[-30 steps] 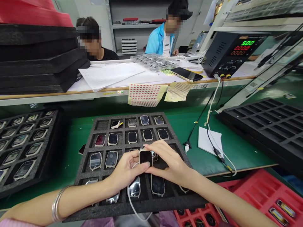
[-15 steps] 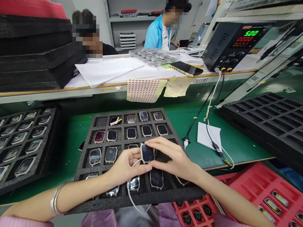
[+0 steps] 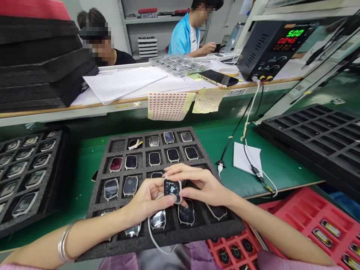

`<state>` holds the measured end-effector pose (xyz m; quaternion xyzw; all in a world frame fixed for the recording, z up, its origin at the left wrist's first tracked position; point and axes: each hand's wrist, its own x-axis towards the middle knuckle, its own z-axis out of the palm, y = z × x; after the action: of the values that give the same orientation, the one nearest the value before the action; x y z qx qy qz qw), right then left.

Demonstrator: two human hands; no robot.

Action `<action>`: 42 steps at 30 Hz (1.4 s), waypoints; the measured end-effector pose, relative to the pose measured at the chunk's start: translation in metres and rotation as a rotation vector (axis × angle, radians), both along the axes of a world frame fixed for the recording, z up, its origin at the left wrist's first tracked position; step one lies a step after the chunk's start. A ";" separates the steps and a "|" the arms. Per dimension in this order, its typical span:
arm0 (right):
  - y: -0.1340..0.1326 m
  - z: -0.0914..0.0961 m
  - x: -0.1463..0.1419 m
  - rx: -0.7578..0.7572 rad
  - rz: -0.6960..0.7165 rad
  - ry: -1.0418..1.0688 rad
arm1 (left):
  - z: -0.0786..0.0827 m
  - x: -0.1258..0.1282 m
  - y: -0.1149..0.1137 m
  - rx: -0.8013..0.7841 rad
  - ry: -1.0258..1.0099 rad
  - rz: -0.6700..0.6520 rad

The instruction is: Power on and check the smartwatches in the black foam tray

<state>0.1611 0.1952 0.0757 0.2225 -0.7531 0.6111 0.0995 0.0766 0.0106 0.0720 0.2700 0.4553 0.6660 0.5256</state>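
Observation:
A smartwatch [image 3: 169,188] without a strap is held above the middle of the black foam tray [image 3: 116,145], its screen lit with a dial and blue marks. My left hand [image 3: 152,195] is closed on its left side, thumb across the lower screen. My right hand [image 3: 201,183] also grips it, with fingers along the top edge and thumb at the right edge. A white cable [image 3: 152,234] runs down from my left hand and loops over the tray's front edge; where it meets the watch is hidden. Several watch bodies [image 3: 131,162] lie in the tray's compartments.
Another watch tray [image 3: 60,150] stands left, a black slotted tray [image 3: 315,127] right. Red trays [image 3: 303,221] sit low at right. A power supply [image 3: 270,52] shows lit digits on the shelf. Cables [image 3: 225,150] hang down beside white paper [image 3: 247,157]. Two people [image 3: 180,37] sit behind.
The watch screen has gone from dark to lit, and the power supply's lower readings have risen from zero. My left thumb now lies over the screen. The person in blue has raised a hand.

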 end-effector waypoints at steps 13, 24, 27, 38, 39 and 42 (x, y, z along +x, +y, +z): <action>0.004 -0.002 0.001 -0.098 0.057 -0.105 | -0.002 0.001 0.001 -0.015 0.040 -0.030; 0.000 -0.005 0.004 0.239 -0.108 0.034 | -0.013 0.001 0.004 -0.060 0.153 0.106; -0.003 -0.005 0.007 0.343 -0.190 0.085 | -0.014 0.002 0.005 -0.084 0.156 0.113; -0.009 -0.008 0.012 0.623 -0.376 0.179 | -0.014 0.003 0.010 -0.097 0.213 0.107; -0.009 -0.007 0.013 0.655 -0.396 0.185 | -0.013 0.004 0.010 -0.097 0.236 0.092; -0.005 -0.001 0.023 0.682 -0.432 0.207 | -0.012 0.008 0.007 -0.103 0.297 -0.001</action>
<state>0.1840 0.1904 0.0744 0.1398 -0.9278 0.2661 0.2210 0.0847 0.0181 0.0596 0.3384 0.5613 0.5943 0.4661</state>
